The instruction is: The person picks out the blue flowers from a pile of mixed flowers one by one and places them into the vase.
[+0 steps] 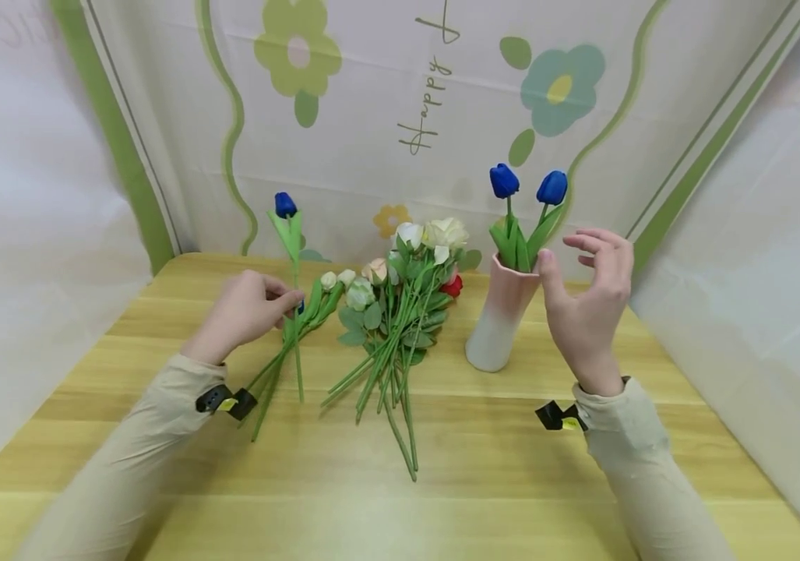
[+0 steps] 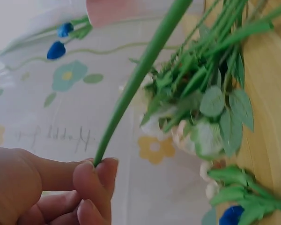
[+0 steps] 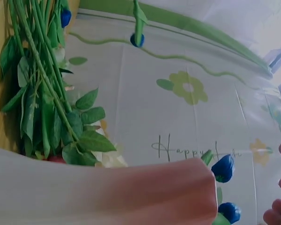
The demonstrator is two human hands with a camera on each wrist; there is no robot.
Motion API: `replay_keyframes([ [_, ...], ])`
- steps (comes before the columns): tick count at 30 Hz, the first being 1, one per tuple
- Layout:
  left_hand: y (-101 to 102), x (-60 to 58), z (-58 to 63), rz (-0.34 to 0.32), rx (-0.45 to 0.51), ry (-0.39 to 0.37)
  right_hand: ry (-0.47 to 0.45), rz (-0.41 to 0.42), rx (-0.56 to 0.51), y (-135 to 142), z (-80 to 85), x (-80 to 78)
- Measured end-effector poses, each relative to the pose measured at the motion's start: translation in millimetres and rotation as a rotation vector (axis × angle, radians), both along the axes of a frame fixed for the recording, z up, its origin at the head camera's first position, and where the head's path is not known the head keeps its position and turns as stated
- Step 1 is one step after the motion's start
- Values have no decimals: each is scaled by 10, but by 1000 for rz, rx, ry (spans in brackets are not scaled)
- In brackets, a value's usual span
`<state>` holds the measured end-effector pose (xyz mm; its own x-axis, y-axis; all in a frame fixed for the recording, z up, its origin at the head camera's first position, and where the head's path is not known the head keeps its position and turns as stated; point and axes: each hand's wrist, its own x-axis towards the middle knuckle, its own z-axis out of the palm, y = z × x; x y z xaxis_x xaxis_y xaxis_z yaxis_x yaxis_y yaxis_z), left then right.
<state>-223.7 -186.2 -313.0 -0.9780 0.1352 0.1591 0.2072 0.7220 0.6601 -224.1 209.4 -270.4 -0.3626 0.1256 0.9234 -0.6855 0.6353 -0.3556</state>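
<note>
My left hand (image 1: 248, 310) pinches the green stem (image 2: 139, 77) of a blue tulip (image 1: 285, 205) between thumb and fingertips, with its bloom pointing up. Below that hand, white-budded flowers (image 1: 329, 280) lie on the table with another blue bloom among them. A pink-and-white vase (image 1: 498, 323) stands at the right with two blue tulips (image 1: 504, 181) in it; their lower stems are hidden inside. Beside its rim is my right hand (image 1: 590, 308), fingers loosely curved and holding nothing, thumb tip right at the rim. In the right wrist view, the vase (image 3: 107, 194) spans the lower part.
A bunch of white, peach and red flowers (image 1: 400, 312) lies mid-table, its long stems (image 1: 400, 421) pointing toward me. Behind the wooden table (image 1: 484, 483) hangs a printed cloth (image 1: 371, 140), with pale cloth at both sides.
</note>
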Motion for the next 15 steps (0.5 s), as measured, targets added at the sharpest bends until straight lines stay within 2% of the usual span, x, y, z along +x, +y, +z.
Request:
replay_keyframes([
  [4,146,101,4,-9,50,83,38,77,40,-180,39,131],
  [9,326,230,47,-17,132,220,41,154,83,-244,-55,142],
  [12,429,301,79,-30,195,288,6,227,108,-270,-115,161],
  [15,520,367,98,-55,255,339,-59,315,148,-356,-99,255],
])
